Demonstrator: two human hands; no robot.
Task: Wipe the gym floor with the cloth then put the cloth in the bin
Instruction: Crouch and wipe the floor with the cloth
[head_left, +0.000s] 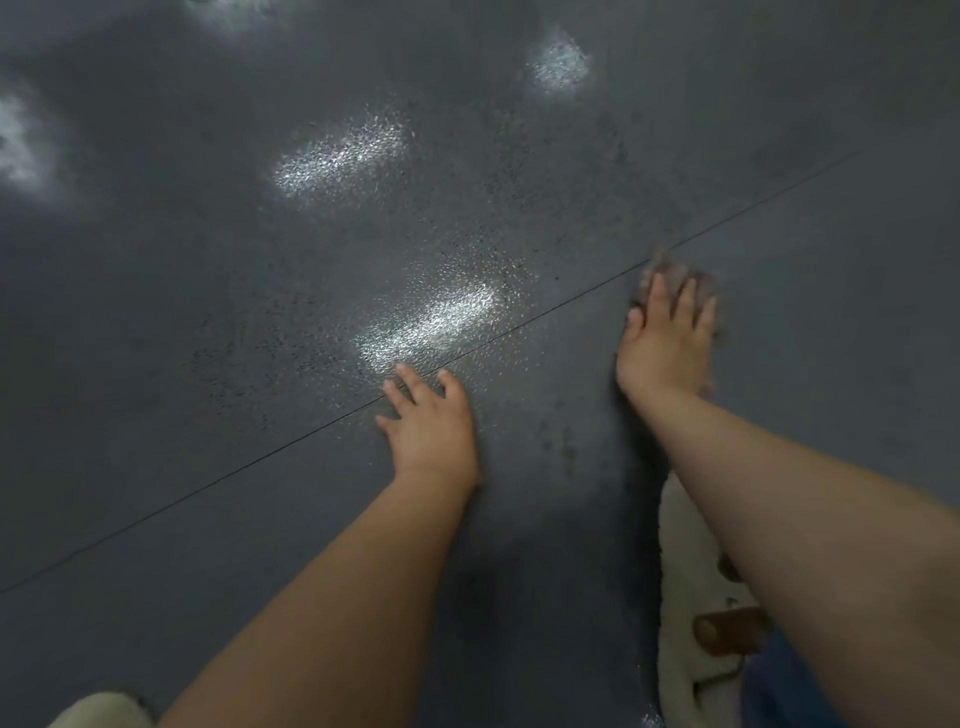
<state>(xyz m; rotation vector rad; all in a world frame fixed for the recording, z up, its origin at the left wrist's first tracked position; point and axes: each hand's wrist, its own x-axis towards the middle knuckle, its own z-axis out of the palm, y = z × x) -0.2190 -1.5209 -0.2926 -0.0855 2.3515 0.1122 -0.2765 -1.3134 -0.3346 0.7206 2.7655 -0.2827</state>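
- Right hand (667, 340) pressing flat, fingers straight, on blurred cloth (670, 270) against dark gym floor (208, 312).
- Left hand (431, 421) released, fingers spread on floor seam (260, 454).

The gym floor (218, 322) is dark slate grey with a fine pebbled texture, speckled black in patches and crossed by a thin black seam line (208, 486). White glare patches (340, 158) glitter on it in several places. The cloth (675, 273) under the right hand (667, 343) looks dull greyish brown, blurred. Beside the right forearm, a fleecy slipper (685, 597) is cream with a brown strap, next to blue denim (779, 686). Another cream shape (98, 709) shows at the lower left.
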